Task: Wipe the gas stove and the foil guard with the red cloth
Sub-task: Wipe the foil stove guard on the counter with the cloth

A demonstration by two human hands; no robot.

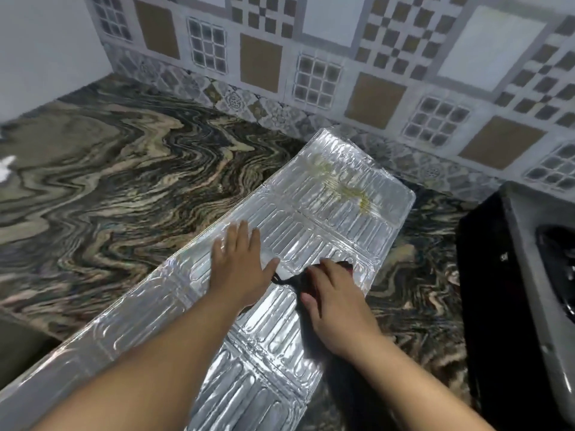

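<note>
Head view: the foil guard (311, 219) is laid flat on the marbled desk (109, 169), long axis running from near-left to far-right, yellowish stain toward its far end. Left hand (241, 265) is pressed flat on it, fingers straight. Right hand (334, 301) is curled over a dark cloth (343, 264), barely seen. The gas stove (529, 275) sits at the right edge.

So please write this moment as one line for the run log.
left hand: flat on ribbed silver foil guard | right hand: on dark red cloth | yellowish stain: unwiped | gas stove: right edge
</note>
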